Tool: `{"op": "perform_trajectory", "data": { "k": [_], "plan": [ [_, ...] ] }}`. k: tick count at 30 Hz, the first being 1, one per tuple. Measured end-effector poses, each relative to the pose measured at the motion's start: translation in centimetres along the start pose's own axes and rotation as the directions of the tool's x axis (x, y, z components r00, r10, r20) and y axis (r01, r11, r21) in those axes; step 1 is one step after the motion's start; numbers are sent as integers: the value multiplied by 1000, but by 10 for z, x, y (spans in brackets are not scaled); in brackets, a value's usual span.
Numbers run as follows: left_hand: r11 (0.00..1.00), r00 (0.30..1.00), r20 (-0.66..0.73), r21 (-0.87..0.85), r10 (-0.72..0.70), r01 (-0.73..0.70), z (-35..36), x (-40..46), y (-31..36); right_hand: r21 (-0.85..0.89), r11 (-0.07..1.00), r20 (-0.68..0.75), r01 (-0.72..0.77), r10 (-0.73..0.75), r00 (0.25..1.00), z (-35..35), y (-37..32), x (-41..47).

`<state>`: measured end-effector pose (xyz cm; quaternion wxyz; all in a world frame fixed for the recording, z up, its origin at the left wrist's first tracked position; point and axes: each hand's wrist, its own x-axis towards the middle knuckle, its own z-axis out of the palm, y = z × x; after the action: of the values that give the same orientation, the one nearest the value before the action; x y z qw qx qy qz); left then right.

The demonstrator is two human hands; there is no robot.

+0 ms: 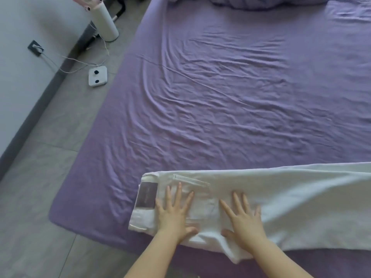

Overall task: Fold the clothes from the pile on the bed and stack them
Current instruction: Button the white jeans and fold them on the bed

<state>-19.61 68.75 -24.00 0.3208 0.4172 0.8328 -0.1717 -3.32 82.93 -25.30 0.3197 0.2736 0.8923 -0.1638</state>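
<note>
A pair of white trousers [291, 205] lies flat along the near edge of the bed [220, 97], folded lengthwise, waistband to the left, legs running off the right side of the view. A dark label patch [147, 195] sits on the waistband. My left hand [174, 213] presses flat on the trousers just right of the patch, fingers spread. My right hand [244, 219] presses flat on the seat area, fingers spread too. A bunched purple cloth [261, 2] lies at the far end of the bed.
The bed wears a wrinkled purple sheet. On the grey tiled floor to the left stand a white cylindrical appliance [104, 21] and a white square device [97, 76], with cables leading to a wall socket [35, 48].
</note>
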Motion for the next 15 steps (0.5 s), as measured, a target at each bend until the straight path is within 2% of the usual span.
{"op": "perform_trajectory", "data": {
  "k": [5, 9, 13, 15],
  "plan": [
    [996, 997, 5, -44, -73, 73, 24, 7, -15, -102, 977, 4, 185, -186, 983, -6, 9, 33],
    [994, 994, 36, -11, -107, 108, 18, 6, -9, -184, 935, 32, 302, -301, 953, -22, 37, 40],
    [982, 980, 71, 34, -187, 185, 4, 1, 12, -127, 974, 2, 190, -191, 982, -24, 82, 22],
    [974, 974, 39, 35, -223, 222, -6, 1, 37, -105, 987, -13, 120, -122, 992, -25, 112, 13]
  ]
}}
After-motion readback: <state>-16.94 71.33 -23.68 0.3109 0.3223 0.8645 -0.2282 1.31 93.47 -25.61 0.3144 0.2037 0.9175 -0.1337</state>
